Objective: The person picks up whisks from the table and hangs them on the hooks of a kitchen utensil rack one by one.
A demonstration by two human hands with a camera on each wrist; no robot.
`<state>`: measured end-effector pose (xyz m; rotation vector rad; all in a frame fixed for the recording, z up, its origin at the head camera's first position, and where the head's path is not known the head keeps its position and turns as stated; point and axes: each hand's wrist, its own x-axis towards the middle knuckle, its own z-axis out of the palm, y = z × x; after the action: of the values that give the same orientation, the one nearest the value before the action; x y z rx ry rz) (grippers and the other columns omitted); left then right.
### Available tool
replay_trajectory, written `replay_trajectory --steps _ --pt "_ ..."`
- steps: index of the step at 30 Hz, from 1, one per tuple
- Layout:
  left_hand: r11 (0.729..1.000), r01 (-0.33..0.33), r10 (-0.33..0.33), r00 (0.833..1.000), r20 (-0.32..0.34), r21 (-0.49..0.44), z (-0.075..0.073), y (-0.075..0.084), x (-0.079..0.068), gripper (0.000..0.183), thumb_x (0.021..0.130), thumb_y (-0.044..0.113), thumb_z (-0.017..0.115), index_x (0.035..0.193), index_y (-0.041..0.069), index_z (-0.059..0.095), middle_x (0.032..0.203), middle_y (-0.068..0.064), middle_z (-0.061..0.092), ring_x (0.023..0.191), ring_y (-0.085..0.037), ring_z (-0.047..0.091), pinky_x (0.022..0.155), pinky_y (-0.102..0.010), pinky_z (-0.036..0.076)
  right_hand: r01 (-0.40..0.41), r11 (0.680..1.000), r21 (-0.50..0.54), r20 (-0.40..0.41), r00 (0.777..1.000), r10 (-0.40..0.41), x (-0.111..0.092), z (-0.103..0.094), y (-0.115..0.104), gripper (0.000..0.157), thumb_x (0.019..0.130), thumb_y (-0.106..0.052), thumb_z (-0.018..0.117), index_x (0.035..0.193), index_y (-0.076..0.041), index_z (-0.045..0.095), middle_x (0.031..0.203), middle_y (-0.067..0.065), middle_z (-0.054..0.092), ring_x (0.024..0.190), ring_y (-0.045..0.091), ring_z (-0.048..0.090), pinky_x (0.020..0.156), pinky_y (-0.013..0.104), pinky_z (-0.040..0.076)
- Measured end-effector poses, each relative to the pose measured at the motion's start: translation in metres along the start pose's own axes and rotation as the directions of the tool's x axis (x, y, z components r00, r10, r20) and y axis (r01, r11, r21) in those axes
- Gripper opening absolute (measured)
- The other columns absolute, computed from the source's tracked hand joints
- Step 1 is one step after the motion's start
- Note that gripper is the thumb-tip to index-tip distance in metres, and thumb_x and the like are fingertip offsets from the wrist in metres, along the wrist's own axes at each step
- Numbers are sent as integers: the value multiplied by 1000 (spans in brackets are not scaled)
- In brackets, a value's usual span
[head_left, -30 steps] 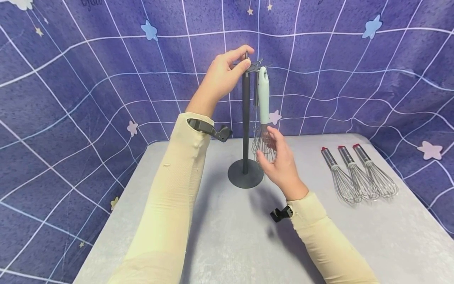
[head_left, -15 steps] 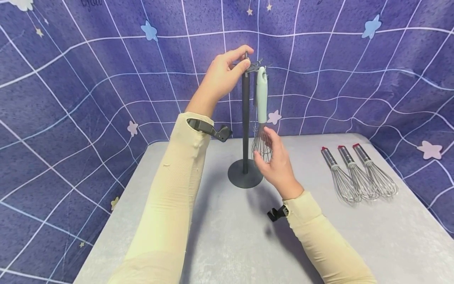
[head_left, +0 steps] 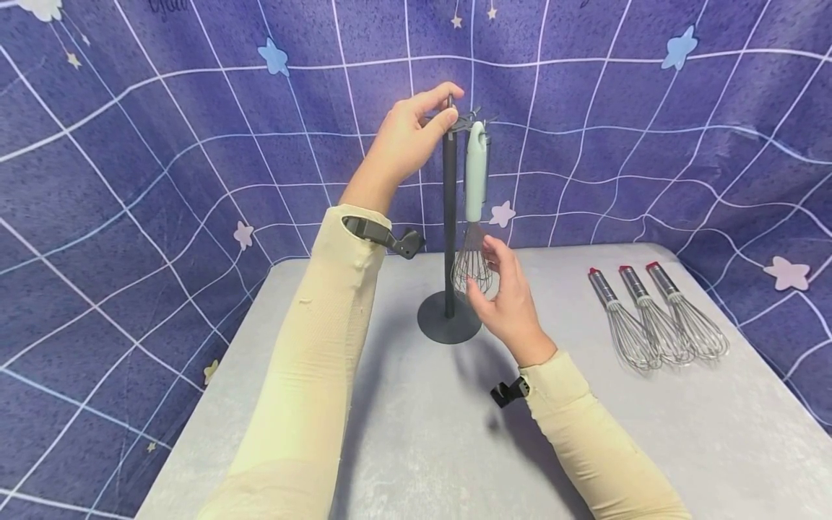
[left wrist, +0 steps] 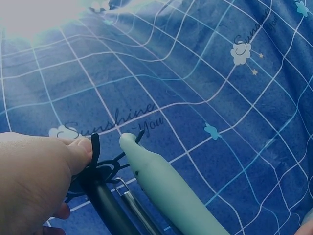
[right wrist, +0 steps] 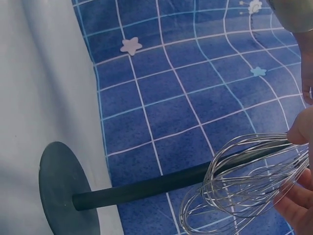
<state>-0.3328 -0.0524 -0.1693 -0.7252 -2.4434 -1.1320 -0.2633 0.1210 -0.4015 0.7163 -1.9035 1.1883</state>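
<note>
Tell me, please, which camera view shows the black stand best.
The head view, because it shows the black stand from base to top, though the left hand hides part. The left wrist view shows only its upper end, close up; the right wrist view, its cropped base and pole.

Three steel whisks (head_left: 653, 312) on a grey worktop (head_left: 416, 433), starry cloth (head_left: 585, 166) behind.
The trio lies side by side over on the right, red handle ends toward the back — and that blue-purple cloth, gridded with pale lines, carries blue stars (head_left: 680, 48), pinkish stars (head_left: 788, 274) and cursive lettering (left wrist: 115, 120) — "Sunshine".
</note>
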Motion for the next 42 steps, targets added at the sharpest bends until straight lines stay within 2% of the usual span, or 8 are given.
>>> replay_trajectory --steps 8,20,30,34,39,42 --pt "1000 6 -6 1000 2 -10 1 -1 0 33 105 28 55 137 26 62 114 9 56 69 -13 45 67 -28 37 -9 1000 -4 -9 1000 9 -6 0 5 70 83 4 71 146 -1 41 134 20 55 125 30 54 104 39 45" --pt "999 -2 2 1000 -3 -42 -1 2 0 31 105 26 57 135 24 63 112 7 56 68 -13 44 66 -28 37 -43 999 -12 -69 997 42 -21 -8 16 63 86 2 69 143 3 42 136 20 55 127 30 54 104 41 45" --pt "998 18 -19 1000 -9 -61 -2 5 0 30 104 23 58 134 22 64 112 5 57 66 -13 45 65 -28 35 -62 998 15 -96 993 63 -20 -17 24 63 84 7 69 142 1 45 135 19 57 125 33 57 104 45 45" --pt "997 29 -29 1000 -6 -68 -1 4 -1 30 104 24 58 133 23 64 112 5 57 65 -12 44 64 -28 35 -89 996 21 -113 989 91 -18 -22 21 63 82 13 69 140 5 45 132 22 58 122 37 58 102 48 45" --pt "997 41 -41 999 1 -72 -1 4 -1 29 104 25 58 133 24 64 114 5 57 62 -12 41 61 -27 34 -111 993 32 -148 982 115 -12 -32 1 59 79 20 65 133 15 44 126 31 57 117 48 57 99 57 44" --pt "995 56 -55 998 13 -80 -2 5 -1 29 104 25 59 133 25 64 121 3 59 59 -11 38 59 -27 33 -112 993 24 -167 979 115 -9 -36 -4 56 78 22 64 131 17 45 123 33 57 115 49 57 97 60 44"
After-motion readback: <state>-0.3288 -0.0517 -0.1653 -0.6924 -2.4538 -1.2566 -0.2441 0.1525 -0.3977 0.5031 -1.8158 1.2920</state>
